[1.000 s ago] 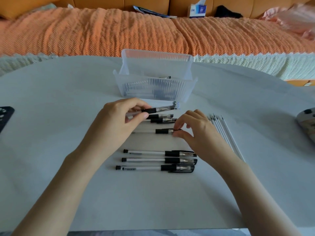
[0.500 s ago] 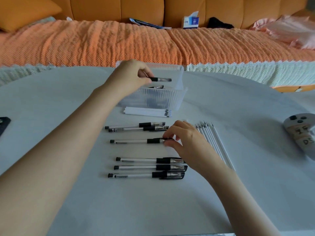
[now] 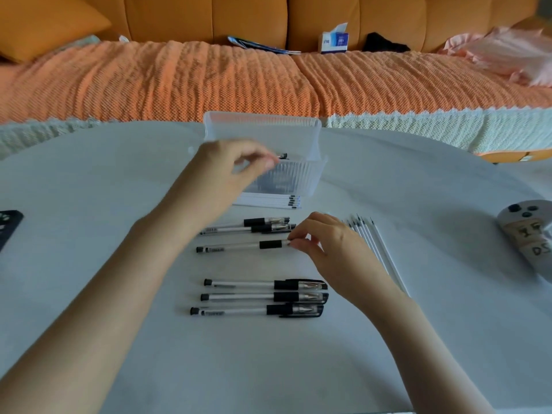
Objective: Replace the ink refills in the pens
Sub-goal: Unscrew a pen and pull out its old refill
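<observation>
One pen (image 3: 243, 246) lies alone mid-table, long axis left to right, tip end toward my right hand (image 3: 325, 243), whose fingertips (image 3: 294, 244) pinch that end. It is by far the nearer hand. My left hand (image 3: 227, 171) hangs blurred at the bin (image 3: 298, 174); I cannot tell its grip. Half a second ago it held a pen over the bin; that pen now seems dropped inside, and the hand sits lower.

left hand (image 3: 230, 171) raised, blurred, fingers curled; right hand (image 3: 325, 243) low, fingertips (image 3: 294, 242) pinched
</observation>
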`<action>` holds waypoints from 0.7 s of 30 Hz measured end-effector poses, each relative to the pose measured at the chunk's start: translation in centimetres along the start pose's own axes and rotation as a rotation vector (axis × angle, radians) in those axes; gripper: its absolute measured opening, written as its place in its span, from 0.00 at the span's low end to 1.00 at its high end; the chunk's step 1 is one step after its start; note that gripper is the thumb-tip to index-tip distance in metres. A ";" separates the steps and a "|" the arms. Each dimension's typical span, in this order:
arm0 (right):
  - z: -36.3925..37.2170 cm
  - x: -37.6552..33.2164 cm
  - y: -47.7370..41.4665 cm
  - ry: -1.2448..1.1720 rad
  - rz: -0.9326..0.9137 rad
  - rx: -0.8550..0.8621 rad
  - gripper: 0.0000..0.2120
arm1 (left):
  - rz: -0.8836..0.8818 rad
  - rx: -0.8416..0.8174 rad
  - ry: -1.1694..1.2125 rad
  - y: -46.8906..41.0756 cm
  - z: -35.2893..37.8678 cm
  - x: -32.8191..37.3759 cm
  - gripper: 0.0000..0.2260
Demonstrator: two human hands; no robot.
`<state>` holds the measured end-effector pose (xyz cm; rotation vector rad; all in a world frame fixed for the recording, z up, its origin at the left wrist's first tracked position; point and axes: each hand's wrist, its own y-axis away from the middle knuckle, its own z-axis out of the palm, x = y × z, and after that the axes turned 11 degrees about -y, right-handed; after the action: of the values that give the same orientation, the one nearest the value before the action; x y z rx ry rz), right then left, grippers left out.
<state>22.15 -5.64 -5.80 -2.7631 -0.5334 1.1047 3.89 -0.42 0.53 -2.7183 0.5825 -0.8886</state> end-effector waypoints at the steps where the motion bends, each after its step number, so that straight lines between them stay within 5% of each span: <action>1: -0.1 -0.1 0.0 -0.022 0.016 0.003 0.06 | 0.011 -0.036 -0.008 1.6 0.4 0.3 0.07; 6: -0.6 -0.6 0.1 -0.140 0.113 0.018 0.05 | -0.023 -0.146 -0.171 6.9 3.3 -0.2 0.13; 21: -1.2 -1.3 0.3 -0.352 0.135 -0.047 0.06 | 0.013 0.086 -0.169 7.4 5.2 -0.2 0.13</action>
<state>22.20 -6.39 -4.17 -2.6875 -0.4159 1.6458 4.62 -6.49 -6.10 -2.6748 0.5146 -0.6568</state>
